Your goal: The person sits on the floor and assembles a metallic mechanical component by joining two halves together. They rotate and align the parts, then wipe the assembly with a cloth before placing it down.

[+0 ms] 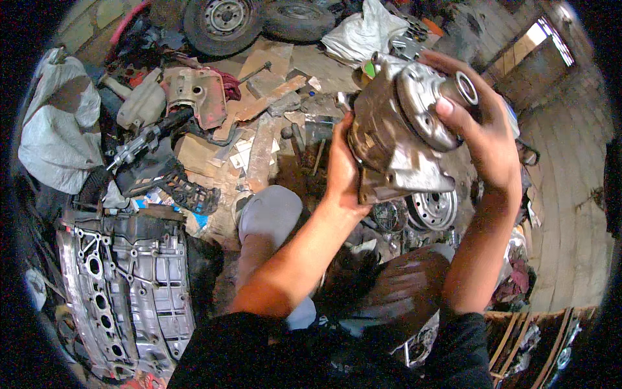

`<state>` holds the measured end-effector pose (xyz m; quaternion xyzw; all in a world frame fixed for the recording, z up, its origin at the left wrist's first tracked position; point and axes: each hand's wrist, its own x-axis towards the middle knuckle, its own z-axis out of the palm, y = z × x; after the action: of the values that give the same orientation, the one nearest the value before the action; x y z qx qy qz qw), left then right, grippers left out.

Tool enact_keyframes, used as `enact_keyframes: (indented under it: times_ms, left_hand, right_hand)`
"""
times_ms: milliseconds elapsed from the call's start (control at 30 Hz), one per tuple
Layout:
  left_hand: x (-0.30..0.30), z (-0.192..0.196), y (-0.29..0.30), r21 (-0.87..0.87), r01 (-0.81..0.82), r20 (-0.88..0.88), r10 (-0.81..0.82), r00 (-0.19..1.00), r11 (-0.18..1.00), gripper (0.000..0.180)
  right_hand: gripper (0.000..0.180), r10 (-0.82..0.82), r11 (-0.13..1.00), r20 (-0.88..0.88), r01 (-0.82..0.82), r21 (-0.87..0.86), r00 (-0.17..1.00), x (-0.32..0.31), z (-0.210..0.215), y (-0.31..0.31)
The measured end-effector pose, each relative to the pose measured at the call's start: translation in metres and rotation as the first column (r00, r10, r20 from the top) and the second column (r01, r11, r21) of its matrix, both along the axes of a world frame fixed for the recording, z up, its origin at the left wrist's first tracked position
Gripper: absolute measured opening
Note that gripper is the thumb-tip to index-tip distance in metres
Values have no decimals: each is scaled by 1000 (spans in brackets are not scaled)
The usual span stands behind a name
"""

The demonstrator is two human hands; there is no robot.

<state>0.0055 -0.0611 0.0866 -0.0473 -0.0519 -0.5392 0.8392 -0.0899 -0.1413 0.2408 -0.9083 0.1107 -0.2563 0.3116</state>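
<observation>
A heavy-looking cast metal housing (382,126) is held up in the air, right of the middle of the head view. It has a round flange and a short tubular neck (465,87) that points to the upper right. My left hand (343,165) supports it from the left and below, palm against its side, with most fingers hidden behind. Around the neck end curls my right hand (486,126), its thumb pressed beside the tube and its fingers over the far side. Both hands grip the housing, above my bent knees (271,211).
A large aluminium engine block (152,279) lies at lower left. Beyond it are a white sack (58,139) and rusty metal parts (194,97). Tyres (220,26) and another white sack (366,32) stand at the back. A steel wheel (433,209) sits under the housing. A wall (564,194) bounds the right.
</observation>
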Motion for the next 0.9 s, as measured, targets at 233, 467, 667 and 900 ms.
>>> enact_keyframes:
  times_ms: [233, 467, 667, 900]
  left_hand:
    - [4, 3, 0, 253, 127, -40, -121, 992, 959, 49]
    - [-4, -24, -5, 283, 49, 17, -56, 998, 958, 47]
    - [-12, -18, -13, 472, -29, 27, 19, 999, 881, 45]
    - [-23, -13, -14, 486, -34, 44, 15, 999, 873, 47]
  right_hand:
    - [44, 169, 959, -91, -143, 245, 981, 18, -13, -19]
    - [30, -34, 961, 67, 14, 276, 997, 31, -39, -23]
    - [26, -126, 906, -4, 117, 407, 992, 26, -24, -6]
    - [23, -179, 894, 40, 146, 423, 983, 25, -42, -20]
